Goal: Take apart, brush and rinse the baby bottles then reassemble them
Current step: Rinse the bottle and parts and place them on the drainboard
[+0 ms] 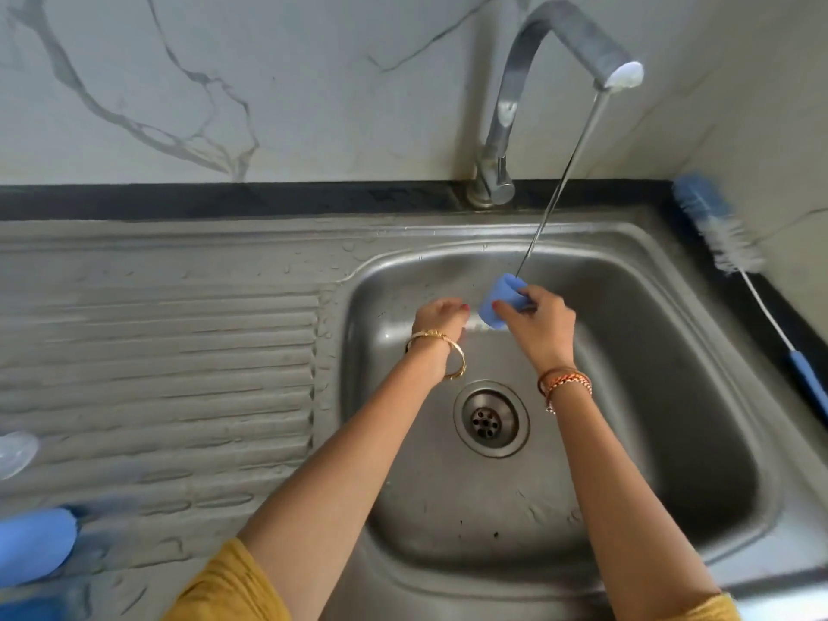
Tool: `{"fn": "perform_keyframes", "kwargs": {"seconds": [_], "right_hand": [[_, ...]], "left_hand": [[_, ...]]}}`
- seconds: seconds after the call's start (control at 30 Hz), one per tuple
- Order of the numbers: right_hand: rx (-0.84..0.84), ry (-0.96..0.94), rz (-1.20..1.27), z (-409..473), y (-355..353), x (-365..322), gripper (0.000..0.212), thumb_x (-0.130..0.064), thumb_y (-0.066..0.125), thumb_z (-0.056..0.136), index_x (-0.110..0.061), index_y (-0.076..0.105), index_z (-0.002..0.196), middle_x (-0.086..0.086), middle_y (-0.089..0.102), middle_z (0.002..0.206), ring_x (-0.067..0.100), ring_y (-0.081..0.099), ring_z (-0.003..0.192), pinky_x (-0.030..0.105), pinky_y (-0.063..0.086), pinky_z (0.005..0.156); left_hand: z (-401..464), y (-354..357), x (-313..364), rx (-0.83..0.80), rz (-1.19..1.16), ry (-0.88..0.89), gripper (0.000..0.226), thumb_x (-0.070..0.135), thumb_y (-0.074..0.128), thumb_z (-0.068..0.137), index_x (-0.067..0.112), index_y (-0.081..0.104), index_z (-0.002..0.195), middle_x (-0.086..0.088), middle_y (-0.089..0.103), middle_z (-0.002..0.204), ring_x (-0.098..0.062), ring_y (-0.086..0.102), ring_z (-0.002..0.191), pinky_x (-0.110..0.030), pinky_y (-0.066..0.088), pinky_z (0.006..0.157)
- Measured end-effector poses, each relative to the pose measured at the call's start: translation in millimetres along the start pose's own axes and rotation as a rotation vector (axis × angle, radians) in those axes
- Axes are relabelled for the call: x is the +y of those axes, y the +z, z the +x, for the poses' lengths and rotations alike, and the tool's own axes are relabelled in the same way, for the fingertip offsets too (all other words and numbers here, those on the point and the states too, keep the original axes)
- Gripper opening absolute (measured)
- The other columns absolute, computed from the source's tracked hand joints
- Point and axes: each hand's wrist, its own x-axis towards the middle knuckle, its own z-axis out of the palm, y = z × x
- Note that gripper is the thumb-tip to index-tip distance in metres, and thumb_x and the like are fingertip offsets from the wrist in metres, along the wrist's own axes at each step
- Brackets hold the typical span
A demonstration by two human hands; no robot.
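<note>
Clearly, we are in the rinsing stage, with parts of the bottles spread around the sink.

Step in hand: we judge this to be rinsing a blue cap (499,302) under the thin stream of water (560,186) falling from the tap (537,47).

Right hand: our right hand (535,316) pinches the blue cap with thumb and fingers curled round it, held over the sink (672,351) basin, the stream landing on the cap's upper edge.

Left hand: our left hand (437,316) sits just beside the cap, fingers curled; something pale shows under it, but we cannot tell whether it grips anything.

Bottle brush: the brush (735,244) lies on the dark counter edge to the right of the basin, well apart from both hands, untouched.

Other parts: a clear piece (15,452) rests on the ribbed draining board (179,351) at the far left, and a blue object (36,544), blurred, lies near the bottom-left corner; we cannot say which bottle parts these are.

Progress: bottles look taken apart; reassembly not yet begun, as we judge it.

Next move calls for: turning the cap so water reaches inside, then setting it on the draining board and fetching another part, keeping a firm pinch since the wet plastic will likely be slippery.
</note>
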Motion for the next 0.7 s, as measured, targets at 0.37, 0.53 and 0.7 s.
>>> {"fn": "perform_keyframes", "kwargs": {"seconds": [0.37, 0.53, 0.7], "right_hand": [[0.162, -0.319, -0.028, 10, 4, -16, 0.027, -0.020, 0.055, 0.091, 0.005, 0.067, 0.089, 0.021, 0.037, 0.128, 0.029, 0.033, 0.117, 0.019, 0.022, 0.094], [0.138, -0.700, -0.176, 6, -12, -14, 0.059, -0.050, 0.032, 0.094, -0.008, 0.064, 0.067, 0.011, 0.033, 0.131, 0.025, 0.027, 0.115, 0.028, 0.021, 0.093], [0.057, -0.999, -0.429, 22, -43, 12, 0.064, -0.051, 0.025, 0.097, -0.013, 0.067, 0.068, 0.007, 0.038, 0.133, 0.027, 0.036, 0.111, 0.036, 0.029, 0.085]], "left_hand": [[16, 37, 22, -0.177, -0.355, -0.002, 0.024, 0.028, 0.036, 0.100, 0.014, 0.053, 0.090, -0.006, 0.057, 0.081, -0.013, 0.057, 0.070, -0.024, 0.053, 0.063], [14, 41, 30, -0.203, -0.339, -0.243, 0.030, 0.037, 0.044, 0.095, 0.010, 0.054, 0.085, -0.005, 0.059, 0.056, -0.016, 0.057, 0.049, -0.020, 0.046, 0.044], [10, 31, 30, -0.359, -0.138, -0.322, 0.045, 0.047, 0.031, 0.098, 0.012, 0.050, 0.076, -0.003, 0.049, 0.042, -0.007, 0.038, 0.024, -0.011, 0.024, 0.025]]}}
